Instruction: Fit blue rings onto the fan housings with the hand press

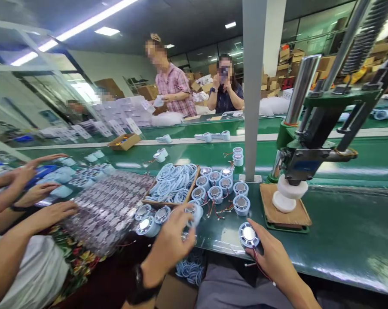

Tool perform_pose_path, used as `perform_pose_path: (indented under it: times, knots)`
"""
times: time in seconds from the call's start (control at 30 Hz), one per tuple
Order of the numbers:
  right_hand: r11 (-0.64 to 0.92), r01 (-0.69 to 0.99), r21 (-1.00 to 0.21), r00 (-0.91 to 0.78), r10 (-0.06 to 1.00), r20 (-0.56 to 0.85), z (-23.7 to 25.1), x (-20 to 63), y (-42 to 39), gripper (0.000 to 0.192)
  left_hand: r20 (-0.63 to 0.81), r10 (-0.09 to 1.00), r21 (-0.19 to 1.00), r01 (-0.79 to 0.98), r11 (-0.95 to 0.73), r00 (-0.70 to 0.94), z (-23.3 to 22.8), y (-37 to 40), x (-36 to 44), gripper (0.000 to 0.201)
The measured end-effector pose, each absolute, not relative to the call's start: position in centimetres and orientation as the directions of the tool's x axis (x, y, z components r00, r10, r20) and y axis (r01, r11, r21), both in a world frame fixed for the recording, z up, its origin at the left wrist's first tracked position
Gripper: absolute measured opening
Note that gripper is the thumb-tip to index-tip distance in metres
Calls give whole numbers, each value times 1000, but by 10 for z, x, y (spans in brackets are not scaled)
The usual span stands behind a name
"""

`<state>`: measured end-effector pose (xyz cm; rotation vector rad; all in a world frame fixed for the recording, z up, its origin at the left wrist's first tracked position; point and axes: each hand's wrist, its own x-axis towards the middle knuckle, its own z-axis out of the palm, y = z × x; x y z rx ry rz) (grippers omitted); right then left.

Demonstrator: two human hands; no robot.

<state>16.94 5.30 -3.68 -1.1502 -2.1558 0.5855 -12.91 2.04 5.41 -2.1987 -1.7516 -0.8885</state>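
Two hands at the bench edge: right hand (271,253) pinches a round motor (248,235), face up, red wires trailing back under the palm. Left hand (172,242) closes its fingertips on another motor (194,211) from the cluster. The press (290,195) stands just right, nearer the right hand.
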Motion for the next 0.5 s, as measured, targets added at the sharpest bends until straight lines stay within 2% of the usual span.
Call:
perform_pose_path:
  times: [0.03,0.1,0.2,0.33,0.43,0.5]
  knots:
    - [500,579,-644,-417,860,293,-34,171,52,61,493,839,220,900,-377,232,44,14,-108,14]
    - [467,581,-667,-391,879,274,-31,175,49,63,422,840,238,852,-465,341,23,6,-75,20]
    - [450,572,-685,-376,887,269,-30,179,46,65,411,847,260,847,-464,337,-4,4,-53,28]
    - [443,580,-684,-347,894,285,-32,177,43,68,460,881,357,884,-301,114,-28,6,-44,41]
    - [435,587,-683,-313,900,304,-34,173,40,77,479,873,465,870,-164,-92,-35,3,-31,37]
    - [430,587,-686,-299,903,309,-35,172,38,84,493,853,543,827,-149,-170,-32,1,-21,42]
